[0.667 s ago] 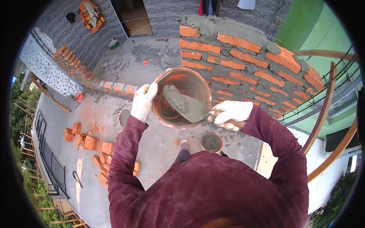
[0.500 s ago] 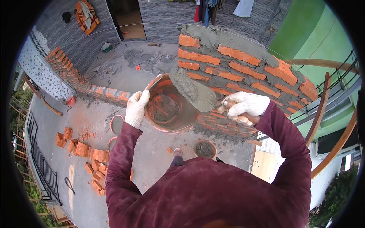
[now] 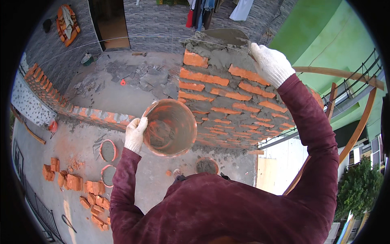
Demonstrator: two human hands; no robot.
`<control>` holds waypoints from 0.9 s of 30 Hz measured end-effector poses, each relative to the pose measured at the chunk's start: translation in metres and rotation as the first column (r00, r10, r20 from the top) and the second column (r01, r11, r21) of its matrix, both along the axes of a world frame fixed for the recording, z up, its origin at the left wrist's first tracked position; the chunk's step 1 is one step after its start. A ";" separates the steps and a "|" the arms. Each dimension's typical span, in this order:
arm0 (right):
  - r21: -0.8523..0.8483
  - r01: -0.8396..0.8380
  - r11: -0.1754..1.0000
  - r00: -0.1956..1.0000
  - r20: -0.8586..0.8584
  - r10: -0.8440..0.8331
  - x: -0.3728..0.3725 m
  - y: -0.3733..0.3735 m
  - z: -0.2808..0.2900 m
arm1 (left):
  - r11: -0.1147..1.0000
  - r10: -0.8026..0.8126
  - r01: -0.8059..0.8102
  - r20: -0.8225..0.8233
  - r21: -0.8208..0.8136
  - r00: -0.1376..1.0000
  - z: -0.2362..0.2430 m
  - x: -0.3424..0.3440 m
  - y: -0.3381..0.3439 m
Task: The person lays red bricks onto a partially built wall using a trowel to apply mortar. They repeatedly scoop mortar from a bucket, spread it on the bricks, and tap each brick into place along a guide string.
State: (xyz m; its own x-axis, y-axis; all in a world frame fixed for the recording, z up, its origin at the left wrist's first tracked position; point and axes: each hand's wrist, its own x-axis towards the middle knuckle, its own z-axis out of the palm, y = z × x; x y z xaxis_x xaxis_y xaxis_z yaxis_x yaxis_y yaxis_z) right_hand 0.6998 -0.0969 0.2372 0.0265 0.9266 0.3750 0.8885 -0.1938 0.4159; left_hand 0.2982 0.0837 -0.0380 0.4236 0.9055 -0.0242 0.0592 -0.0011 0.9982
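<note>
My left hand (image 3: 135,134), in a white knit glove, grips the rim of an orange, mortar-coated bucket (image 3: 170,127) with some mortar at its bottom. My gloved right hand (image 3: 270,65) is raised over the brick wall (image 3: 221,95) on the trowel's handle, which is mostly hidden by my fingers. The trowel's grey blade (image 3: 227,35) is at the wall's top edge among wet mortar (image 3: 203,42). A thin string (image 3: 150,37) runs across close to that edge.
Broken bricks (image 3: 75,183) lie at lower left, near round containers of mortar (image 3: 108,150). Another mortar bucket (image 3: 206,166) stands below me. A low brick wall (image 3: 87,112) runs left. Curved wooden planks (image 3: 357,126) and bars stand at right. A doorway (image 3: 108,24) is behind.
My right hand has lifted the trowel with mortar out of the bucket and up to the wall's top. My left hand and the bucket have moved lower and to the left.
</note>
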 end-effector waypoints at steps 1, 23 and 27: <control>0.049 -0.028 0.998 0.998 0.055 0.025 -0.001 0.000 -0.014 | 1.000 -0.011 0.011 -0.022 0.006 1.000 0.000 0.000 0.003; -0.060 0.195 0.979 0.397 -0.908 -0.135 -0.033 -0.072 -0.138 | 0.986 0.026 -0.027 -0.009 -0.167 1.000 -0.053 -0.019 -0.040; -0.069 0.265 0.962 0.438 -0.880 -0.184 -0.048 -0.136 -0.164 | 0.961 0.147 -0.135 0.034 -0.240 0.989 -0.067 -0.041 -0.067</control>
State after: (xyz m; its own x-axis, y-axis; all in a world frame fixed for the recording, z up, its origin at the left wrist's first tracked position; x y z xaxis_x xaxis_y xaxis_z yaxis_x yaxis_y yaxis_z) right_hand 0.6523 -0.2328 0.0728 0.5796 0.8101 0.0885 0.6947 -0.4344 -0.5733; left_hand 0.2569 0.0168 -0.1048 0.2984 0.9272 -0.2263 -0.0091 0.2399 0.9708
